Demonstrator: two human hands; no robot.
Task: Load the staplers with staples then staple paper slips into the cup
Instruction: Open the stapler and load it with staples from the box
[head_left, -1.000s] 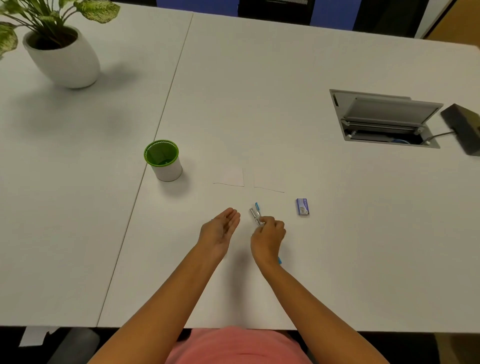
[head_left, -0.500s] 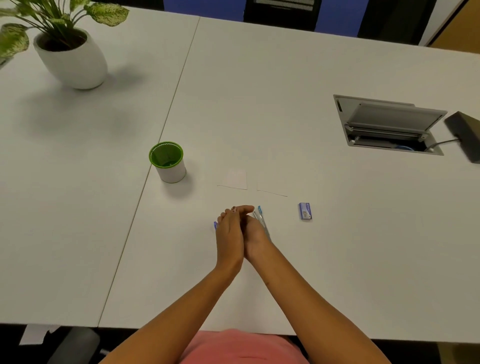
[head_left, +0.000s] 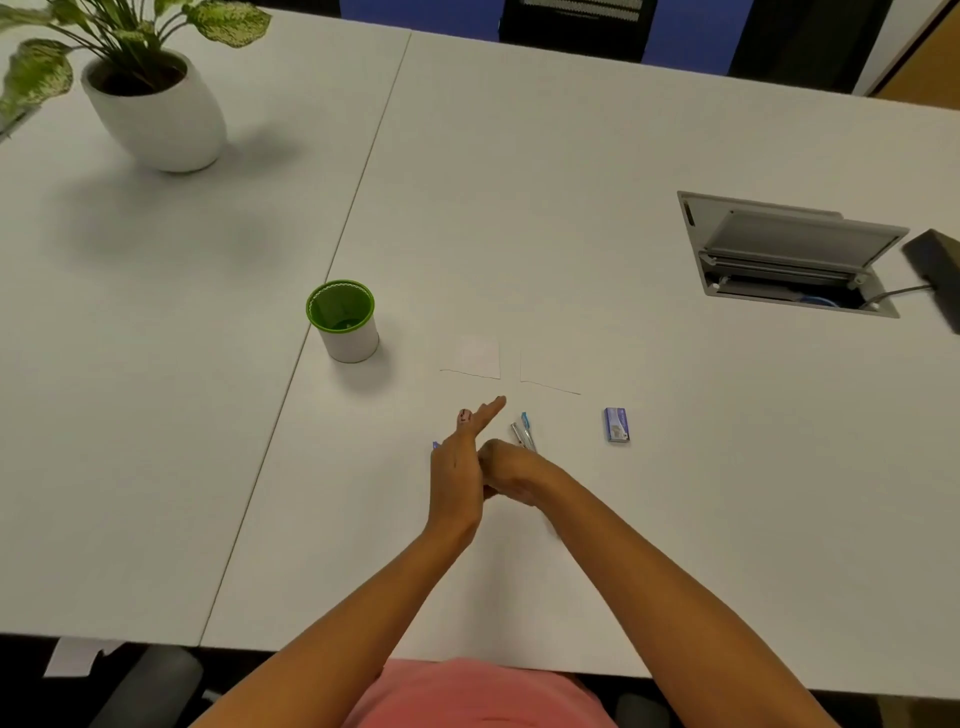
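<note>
Stapler (head_left: 524, 432) poking out past R hand (head_left: 506, 470), blue tip aimed at table's far edge. R fingers curled round its near end. L hand (head_left: 457, 467) flat, fingers straight, pressed edge-on against R hand's left side. Tiny blue bit (head_left: 435, 445) peeking out just left of L hand, can't tell what. Staple box (head_left: 616, 424) near, to the right. Left slip (head_left: 475, 358) and right slip (head_left: 550, 371) just beyond the hands. Cup (head_left: 343, 319) upright, well left, on table (head_left: 571, 156).
</note>
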